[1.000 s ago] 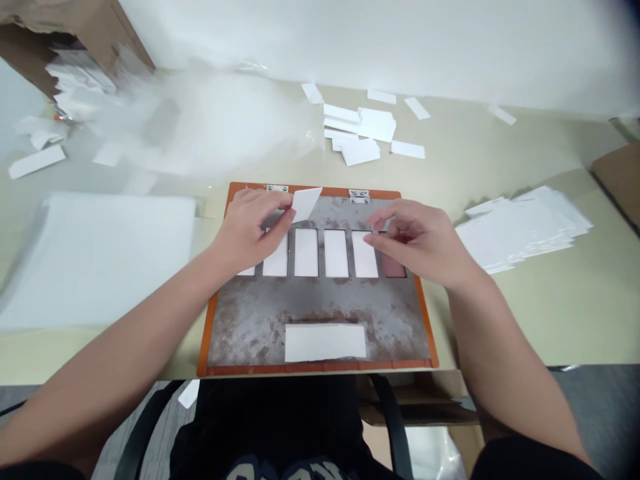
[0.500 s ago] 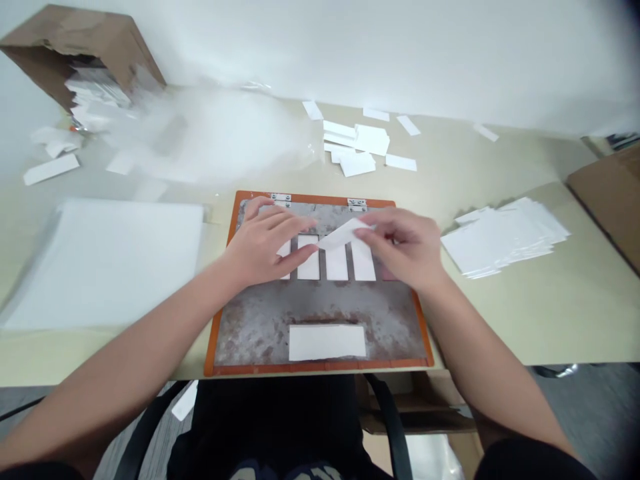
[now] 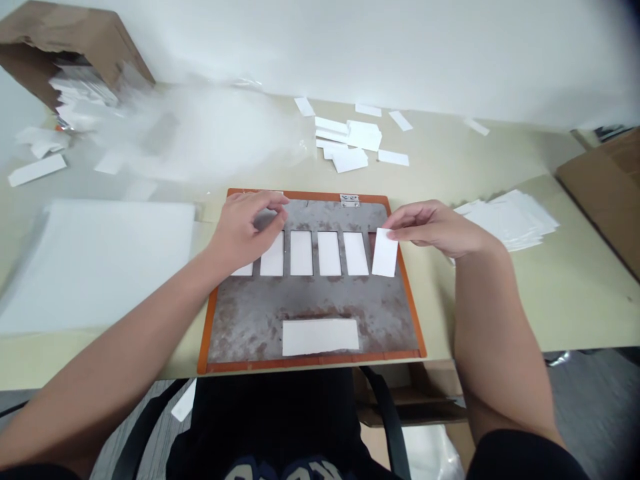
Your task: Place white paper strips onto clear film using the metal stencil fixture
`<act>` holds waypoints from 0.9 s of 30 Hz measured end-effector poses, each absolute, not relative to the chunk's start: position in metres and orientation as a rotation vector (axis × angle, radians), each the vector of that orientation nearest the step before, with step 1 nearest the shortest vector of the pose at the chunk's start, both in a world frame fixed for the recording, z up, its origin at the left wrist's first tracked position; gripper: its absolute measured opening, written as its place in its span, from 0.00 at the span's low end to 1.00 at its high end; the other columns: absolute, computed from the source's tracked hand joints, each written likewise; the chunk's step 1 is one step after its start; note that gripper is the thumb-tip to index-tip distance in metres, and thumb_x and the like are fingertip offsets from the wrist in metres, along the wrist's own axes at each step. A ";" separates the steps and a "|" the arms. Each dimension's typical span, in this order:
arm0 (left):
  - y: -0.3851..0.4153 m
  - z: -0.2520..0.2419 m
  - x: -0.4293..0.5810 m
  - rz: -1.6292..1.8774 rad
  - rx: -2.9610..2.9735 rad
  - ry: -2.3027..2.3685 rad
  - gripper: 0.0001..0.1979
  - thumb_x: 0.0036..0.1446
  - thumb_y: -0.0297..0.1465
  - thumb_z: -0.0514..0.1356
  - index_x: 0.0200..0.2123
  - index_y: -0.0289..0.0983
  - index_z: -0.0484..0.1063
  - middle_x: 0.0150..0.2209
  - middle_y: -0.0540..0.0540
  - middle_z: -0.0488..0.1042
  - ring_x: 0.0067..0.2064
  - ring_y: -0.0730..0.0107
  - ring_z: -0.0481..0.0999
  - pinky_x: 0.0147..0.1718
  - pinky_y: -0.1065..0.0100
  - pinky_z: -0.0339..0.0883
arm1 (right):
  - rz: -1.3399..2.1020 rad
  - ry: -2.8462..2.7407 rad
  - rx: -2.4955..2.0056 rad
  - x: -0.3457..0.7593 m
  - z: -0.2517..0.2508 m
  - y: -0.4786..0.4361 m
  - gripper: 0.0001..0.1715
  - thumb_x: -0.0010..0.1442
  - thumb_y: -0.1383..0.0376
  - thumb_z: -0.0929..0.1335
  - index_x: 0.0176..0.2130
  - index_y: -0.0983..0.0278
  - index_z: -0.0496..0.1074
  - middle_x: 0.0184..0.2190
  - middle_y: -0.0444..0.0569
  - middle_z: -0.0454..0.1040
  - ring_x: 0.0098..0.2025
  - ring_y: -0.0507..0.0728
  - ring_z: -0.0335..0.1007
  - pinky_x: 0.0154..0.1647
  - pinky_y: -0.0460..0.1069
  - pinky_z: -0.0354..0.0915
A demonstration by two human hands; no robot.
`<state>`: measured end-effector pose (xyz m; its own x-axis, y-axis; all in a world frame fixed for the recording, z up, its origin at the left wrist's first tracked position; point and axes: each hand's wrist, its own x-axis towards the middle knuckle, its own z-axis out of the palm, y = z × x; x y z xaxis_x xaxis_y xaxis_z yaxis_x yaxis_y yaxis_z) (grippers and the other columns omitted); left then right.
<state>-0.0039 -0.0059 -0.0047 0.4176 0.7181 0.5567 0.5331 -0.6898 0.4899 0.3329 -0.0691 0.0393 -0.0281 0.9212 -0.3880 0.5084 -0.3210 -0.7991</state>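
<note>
My right hand (image 3: 435,227) pinches a small white card (image 3: 385,253) by its upper end. The card hangs over the rightmost slot of a grey metal plate (image 3: 320,297) with an orange frame, and part of the slot's reddish floor shows behind it. White cards (image 3: 301,253) lie in the other slots of the row. Above the plate's upper left, my left hand (image 3: 245,227) is loosely curled, thumb and forefinger slightly apart with nothing between them. It partly hides the leftmost cards and one hinge. A wider white strip (image 3: 320,337) lies near the plate's front edge.
On the right lies a pile of white cards (image 3: 515,220), with a cardboard box (image 3: 605,180) beyond. Loose white pieces (image 3: 363,135) are scattered at the back. To the left are a stack of translucent sheets (image 3: 100,267), clear plastic (image 3: 215,133) and an open cardboard box (image 3: 95,33).
My right hand has carried the card rightward to the last slot and turned it upright. My left hand has drawn back leftward, away from the card, and its fingers have curled.
</note>
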 end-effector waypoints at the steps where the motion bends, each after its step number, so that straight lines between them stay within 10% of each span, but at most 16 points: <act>1: -0.006 -0.005 -0.004 1.134 2.447 1.095 0.06 0.61 0.32 0.60 0.42 0.45 0.76 0.37 0.51 0.84 0.41 0.62 0.84 0.46 0.58 0.75 | 1.301 -1.497 -1.840 0.333 0.039 -0.069 0.17 0.43 0.53 0.79 0.32 0.58 0.81 0.31 0.46 0.79 0.25 0.48 0.57 0.21 0.47 0.47; 27: -0.007 -0.004 -0.003 1.120 2.474 1.097 0.07 0.61 0.31 0.60 0.42 0.46 0.75 0.36 0.52 0.83 0.40 0.62 0.84 0.47 0.56 0.76 | 1.258 -1.494 -1.855 0.332 0.035 -0.067 0.15 0.42 0.52 0.79 0.31 0.55 0.83 0.28 0.45 0.77 0.24 0.49 0.55 0.21 0.47 0.48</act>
